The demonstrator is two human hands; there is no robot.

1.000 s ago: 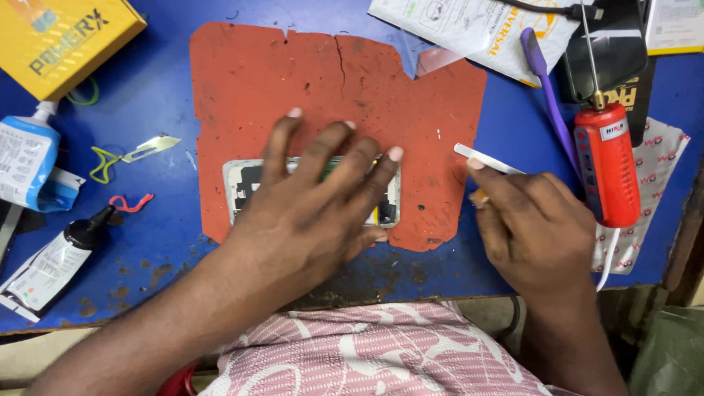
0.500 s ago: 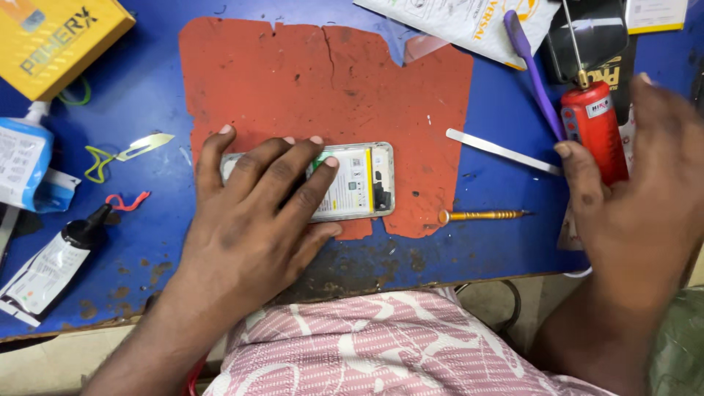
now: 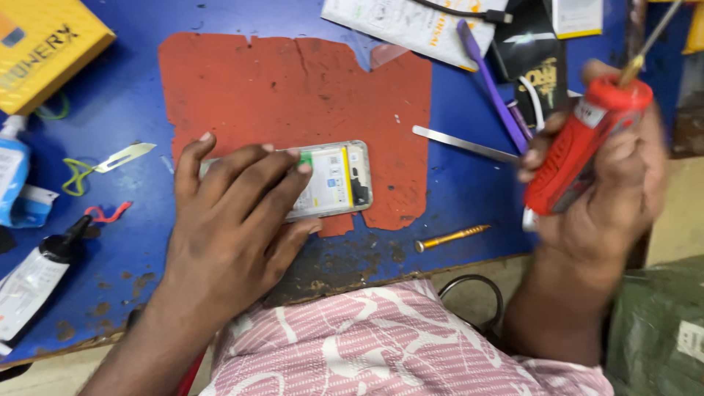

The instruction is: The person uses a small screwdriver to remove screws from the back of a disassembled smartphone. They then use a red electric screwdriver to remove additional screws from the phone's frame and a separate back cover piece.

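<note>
Head view is showing the left hand (image 3: 235, 220) lying flat over an opened phone (image 3: 334, 180), fingers spread and pressing it onto the red mat (image 3: 293, 88) at the centre of the frame; its grip is wide and closing on nothing. The right hand (image 3: 594, 191), at the right edge, is wrapping its grip tightly round a red tool (image 3: 579, 150), holding it tilted and lifted well above the blue table (image 3: 455, 191).

What could go wrong, as a judgement: the phone is being held by flat pressure alone, so it may be sliding on the mat if that pressure eases. The tool's metal tip is pointing up and away, and bringing it down carelessly could be scratching the exposed inside of the phone. The small gold bit (image 3: 451, 236) is lying near the table's front edge and could be rolling off.

The left half of the phone is hiding under the fingers. The tool's tip is running out of the top of the frame. Whether a cord is hanging from the tool is hard to make out.
</note>
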